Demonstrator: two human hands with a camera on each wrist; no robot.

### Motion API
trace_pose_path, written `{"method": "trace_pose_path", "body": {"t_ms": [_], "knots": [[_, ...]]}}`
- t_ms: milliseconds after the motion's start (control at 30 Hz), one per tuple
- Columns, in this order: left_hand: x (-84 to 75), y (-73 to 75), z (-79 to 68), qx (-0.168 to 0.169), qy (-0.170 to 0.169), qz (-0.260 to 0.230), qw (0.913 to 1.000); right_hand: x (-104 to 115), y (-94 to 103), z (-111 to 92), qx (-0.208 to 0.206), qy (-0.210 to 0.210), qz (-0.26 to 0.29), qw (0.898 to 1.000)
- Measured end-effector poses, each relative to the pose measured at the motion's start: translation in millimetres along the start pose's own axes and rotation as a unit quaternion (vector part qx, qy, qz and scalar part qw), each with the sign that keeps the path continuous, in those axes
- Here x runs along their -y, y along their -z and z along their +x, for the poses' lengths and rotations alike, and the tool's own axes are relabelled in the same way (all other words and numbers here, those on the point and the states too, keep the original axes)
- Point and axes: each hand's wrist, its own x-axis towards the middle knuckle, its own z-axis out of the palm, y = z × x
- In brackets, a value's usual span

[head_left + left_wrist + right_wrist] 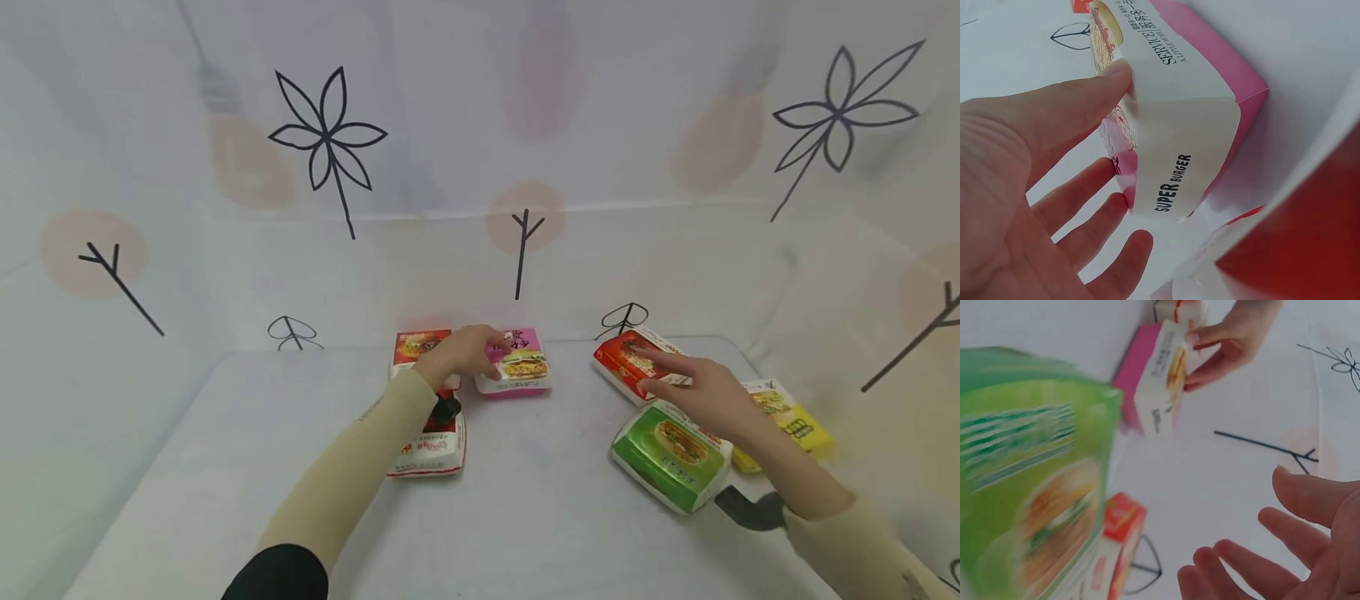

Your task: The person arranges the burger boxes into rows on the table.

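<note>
My left hand (pixel 465 352) rests over a pink-and-white burger box (pixel 521 362) at the back of the table. In the left wrist view, the thumb touches the edge of that box (pixel 1185 131), whose side reads "SUPER BURGER"; the other fingers spread loosely along its top, not curled round it. My right hand (pixel 701 392) hovers with extended fingers above a red burger box (pixel 626 367). A green burger box (pixel 671 458) lies just below it on the table. The right wrist view shows nothing between this hand's (pixel 1285 556) fingers.
Beside the pink box, two red-and-white burger boxes, a rear one (pixel 420 343) and a front one (pixel 435 450), are partly hidden by my left hand and wrist. A yellow burger box (pixel 798 425) lies behind my right wrist. Printed white cloth (pixel 435 267) encloses the table.
</note>
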Motion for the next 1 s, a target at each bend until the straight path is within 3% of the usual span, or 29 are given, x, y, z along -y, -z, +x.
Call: {"method": "trace_pose_path", "body": {"t_ms": [233, 467, 767, 1000], "knots": [[-1.3, 6.6, -1.6, -0.002, 0.01, 0.02, 0.9998, -33, -0.3, -40, -0.044, -0.012, -0.025, 0.999], [-1.3, 4.5, 0.5, 0.002, 0.003, 0.019, 0.9998, -56, -13.7, -68, -0.043, -0.01, -0.038, 0.998], [-0.7, 4.2, 0.8, 0.002, 0.01, 0.02, 0.9997, -68, -18.4, -69, -0.035, -0.03, -0.064, 0.997], [0.4, 5.2, 2.3, 0.006, 0.007, 0.022, 0.9997, -70, -18.4, -69, -0.048, -0.009, -0.071, 0.996]]}}
